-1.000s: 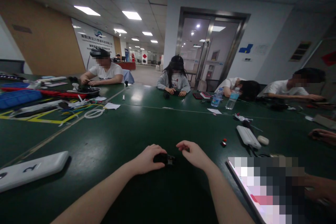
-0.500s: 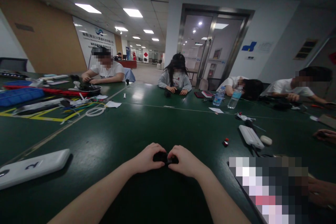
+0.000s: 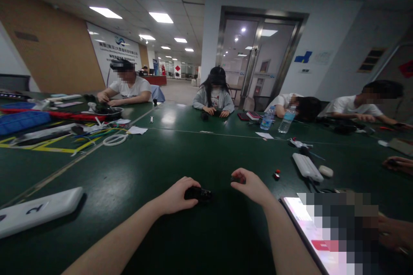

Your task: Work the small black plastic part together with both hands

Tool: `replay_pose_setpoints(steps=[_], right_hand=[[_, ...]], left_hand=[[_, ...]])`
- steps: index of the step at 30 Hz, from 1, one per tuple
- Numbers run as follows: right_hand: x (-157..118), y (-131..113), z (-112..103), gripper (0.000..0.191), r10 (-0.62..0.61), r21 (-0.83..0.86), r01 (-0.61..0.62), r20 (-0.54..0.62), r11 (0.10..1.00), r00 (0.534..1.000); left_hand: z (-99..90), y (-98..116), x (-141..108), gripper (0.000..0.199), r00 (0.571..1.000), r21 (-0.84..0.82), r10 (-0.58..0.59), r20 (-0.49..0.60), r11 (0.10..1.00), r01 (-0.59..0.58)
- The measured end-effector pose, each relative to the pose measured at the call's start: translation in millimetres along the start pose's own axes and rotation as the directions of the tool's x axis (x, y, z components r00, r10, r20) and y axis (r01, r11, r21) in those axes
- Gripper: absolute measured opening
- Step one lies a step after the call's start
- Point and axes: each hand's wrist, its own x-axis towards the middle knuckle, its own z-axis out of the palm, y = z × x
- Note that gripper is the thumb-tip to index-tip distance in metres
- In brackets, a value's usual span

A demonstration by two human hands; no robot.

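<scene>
My left hand (image 3: 179,195) is closed around the left end of a small black object (image 3: 203,194) with a rounded, glossy end, lying low over the green table. Its exact kind cannot be made out. To the right and a little farther forward, my right hand (image 3: 251,185) has its thumb and fingers curled around a small dark piece (image 3: 238,179), mostly hidden by the fingers. A gap of bare tabletop separates the two hands. Beyond my right hand lies a little red and black item (image 3: 276,175).
A white, long case marked 2 (image 3: 41,211) lies left. A lit tablet (image 3: 300,219), partly blurred out, and a white power bank (image 3: 307,166) lie right. Two water bottles (image 3: 286,121), cables (image 3: 114,139) and a blue tray (image 3: 24,123) stand farther off. Several people sit around the table.
My right hand has moved away from the black object, to the right and slightly forward, with a dark piece in its fingers. My left hand has stayed nearly in place, holding the black object.
</scene>
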Motion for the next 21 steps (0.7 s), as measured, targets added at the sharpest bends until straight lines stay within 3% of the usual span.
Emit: replay_pose_setpoints(steps=[9,21], right_hand=[[0.3,-0.2,1.4,0.034,0.011,0.07,-0.013,0.028,0.997,1.0],[2.7,1.8,5.0,0.031,0.024,0.015,-0.024,0.009,1.0,1.0]], left_hand=[[1.9,-6.9,-0.3,0.045,1.0,-0.007,0.0,0.006,1.0,0.001],[-0.2,-2.5,0.3,0.043,1.0,-0.002,-0.001,0.008,1.0,0.001]])
